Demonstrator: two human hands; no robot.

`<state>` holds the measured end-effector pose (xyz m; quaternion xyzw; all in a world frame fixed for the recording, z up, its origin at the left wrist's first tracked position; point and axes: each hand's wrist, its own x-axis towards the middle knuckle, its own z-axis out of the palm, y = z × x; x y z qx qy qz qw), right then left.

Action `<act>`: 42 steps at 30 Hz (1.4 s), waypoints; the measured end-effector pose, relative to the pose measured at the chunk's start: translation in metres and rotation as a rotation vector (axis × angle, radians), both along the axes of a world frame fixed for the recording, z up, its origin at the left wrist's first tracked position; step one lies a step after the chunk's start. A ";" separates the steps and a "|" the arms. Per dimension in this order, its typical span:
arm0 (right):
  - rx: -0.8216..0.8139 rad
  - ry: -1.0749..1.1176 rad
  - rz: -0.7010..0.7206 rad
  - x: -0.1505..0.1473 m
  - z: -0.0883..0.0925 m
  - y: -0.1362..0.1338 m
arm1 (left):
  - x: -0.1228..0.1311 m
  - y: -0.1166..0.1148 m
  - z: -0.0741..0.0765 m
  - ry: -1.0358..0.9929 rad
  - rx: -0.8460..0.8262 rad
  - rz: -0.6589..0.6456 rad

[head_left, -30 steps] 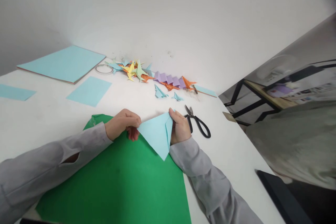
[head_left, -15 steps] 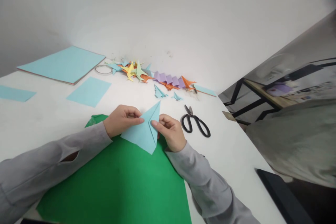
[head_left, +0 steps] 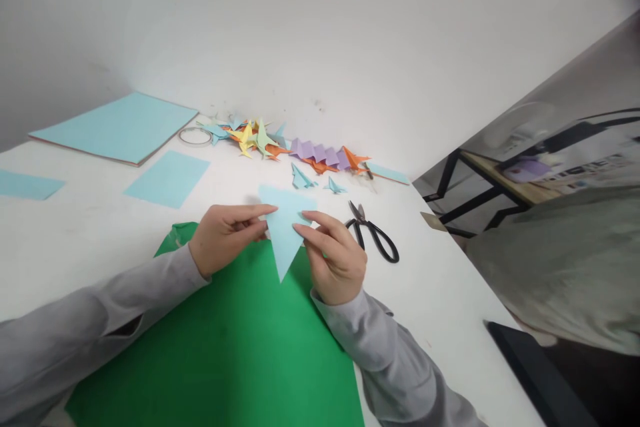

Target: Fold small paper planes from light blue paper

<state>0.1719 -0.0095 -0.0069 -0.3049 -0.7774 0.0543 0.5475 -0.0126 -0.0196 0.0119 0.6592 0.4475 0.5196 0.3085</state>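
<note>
A light blue sheet of origami paper (head_left: 286,233), folded to a long point that faces down toward me, is held up between both hands. My left hand (head_left: 227,233) pinches its left edge with thumb and forefinger. On the right edge, my right hand (head_left: 335,255) grips the paper between thumb and fingers. Beneath them lies a green sheet (head_left: 225,347), rumpled at its far left corner. Black-handled scissors (head_left: 373,230) rest just right of my right hand, partly behind it. Two small folded blue paper pieces (head_left: 301,177) sit beyond the hands.
A pile of colourful origami (head_left: 255,139) and a purple pleated paper strip (head_left: 320,153) lie along the wall. To the left are a tape roll (head_left: 195,136), a stack of blue paper (head_left: 115,127) and a blue square (head_left: 167,179). A dark object (head_left: 540,373) stands at the right edge.
The blue paper has been turned over and round: its point now faces down instead of up, and its creased side is hidden. Both hands have shifted their hold on its edges.
</note>
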 end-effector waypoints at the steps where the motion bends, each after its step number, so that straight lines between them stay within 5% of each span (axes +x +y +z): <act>1: -0.014 0.004 0.009 0.000 0.000 0.000 | 0.001 0.000 -0.002 -0.039 -0.073 -0.046; 10: -0.342 0.128 0.212 -0.006 -0.006 0.005 | 0.005 0.005 -0.006 -0.295 -0.251 -0.101; 17: -0.492 0.242 0.207 -0.006 -0.012 0.009 | 0.006 0.007 -0.007 -0.392 -0.250 -0.066; 22: -0.697 0.280 0.385 -0.005 -0.014 0.013 | 0.007 0.008 -0.007 -0.436 -0.289 -0.097; 29: -0.726 0.314 0.314 -0.009 -0.007 0.011 | 0.008 0.006 -0.007 -0.402 -0.457 -0.099; 36: -0.853 0.357 0.056 -0.015 -0.004 0.009 | 0.012 0.004 -0.012 -0.359 -0.569 -0.163; 42: -0.978 0.469 0.065 -0.018 -0.009 0.010 | 0.013 0.005 -0.016 -0.420 -0.627 -0.120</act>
